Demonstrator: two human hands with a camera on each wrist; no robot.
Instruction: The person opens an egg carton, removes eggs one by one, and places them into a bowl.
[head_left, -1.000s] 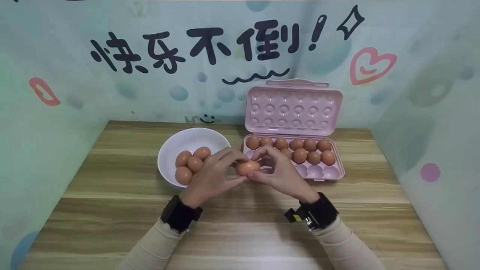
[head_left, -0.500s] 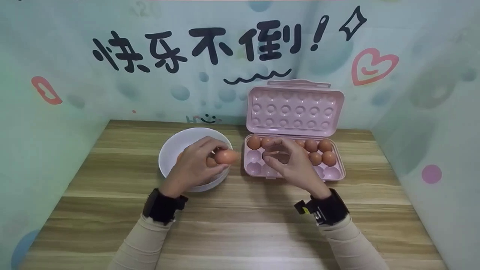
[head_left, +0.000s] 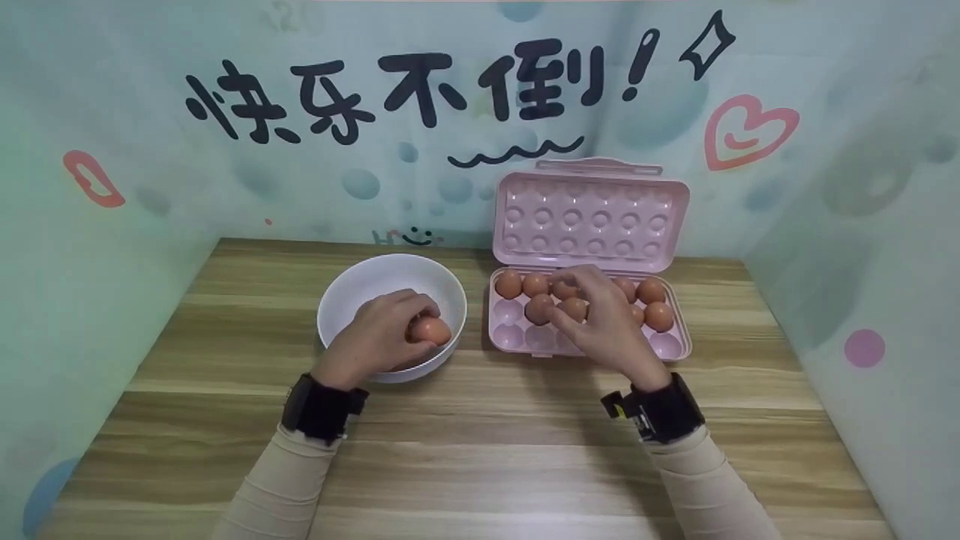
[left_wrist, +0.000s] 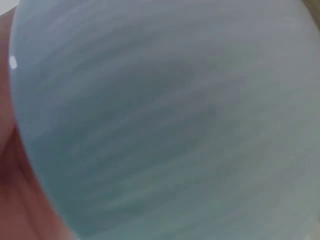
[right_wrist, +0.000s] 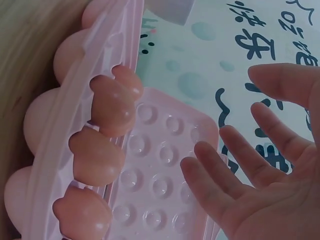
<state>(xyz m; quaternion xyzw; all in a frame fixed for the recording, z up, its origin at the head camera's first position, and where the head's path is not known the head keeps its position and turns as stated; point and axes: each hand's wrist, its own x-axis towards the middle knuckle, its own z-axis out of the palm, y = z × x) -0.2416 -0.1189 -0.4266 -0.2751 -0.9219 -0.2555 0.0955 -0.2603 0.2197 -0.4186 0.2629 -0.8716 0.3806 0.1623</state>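
Observation:
My left hand [head_left: 377,334] is low inside the white bowl [head_left: 448,292], fingers and thumb around a brown egg [head_left: 432,331]. It hides whatever else lies in the bowl. In the left wrist view, the bowl's blurred wall [left_wrist: 165,120] covers nearly everything. My right hand [head_left: 604,322] hovers over the pink egg carton [head_left: 510,336], its thumb close to a brown egg [head_left: 539,309] in the second row. The right wrist view shows its fingers [right_wrist: 240,155] spread and holding nothing, beside brown eggs [right_wrist: 98,157] in the carton.
The carton's dimpled pink lid [head_left: 592,221] stands raised behind its base. More eggs [head_left: 508,283] fill the back row, and empty hollows show at front left. A wooden table [head_left: 480,465] carries everything, with a printed curtain [head_left: 405,97] behind.
Both hands were together at an egg between bowl and carton. My left hand then carried an egg left and down into the bowl, while the right moved right over the carton.

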